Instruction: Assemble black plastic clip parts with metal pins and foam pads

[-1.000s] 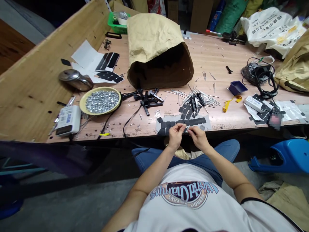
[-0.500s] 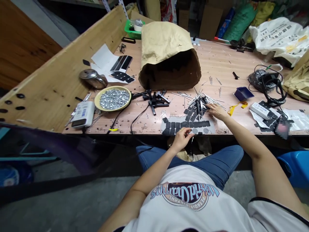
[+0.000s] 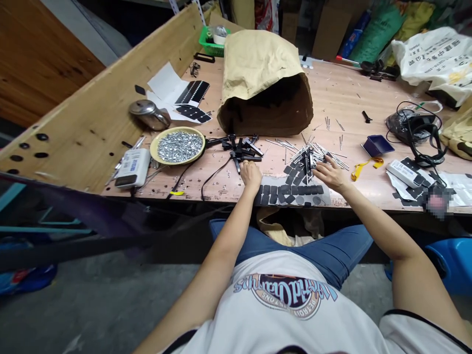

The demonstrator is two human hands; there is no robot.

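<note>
My left hand (image 3: 250, 176) is closed, with its fingers curled down onto the table just below a heap of black plastic pieces (image 3: 241, 147). What its fingertips pinch, if anything, is hidden. At the edge of a pile of thin metal rods (image 3: 322, 149) lies my right hand (image 3: 331, 174), its fingers apart and stretched toward black pieces (image 3: 307, 160) on top of the rods. Between the two hands, a grey sheet (image 3: 324, 197) bears rows of dark rounded pads (image 3: 285, 190), some of them loose near the rods.
An open brown paper bag (image 3: 263, 64) stands behind the heaps. Leftward are a yellow bowl of small metal parts (image 3: 177, 146), a white box-shaped device (image 3: 132, 168) and a metal pot (image 3: 149, 114). A dark blue tray (image 3: 378, 145) and a headset (image 3: 424, 135) lie to the right.
My left hand has moved left and away from me, from the front of the pad sheet to beside the black plastic heap. My right hand stays by the rods. The view has shifted slightly.
</note>
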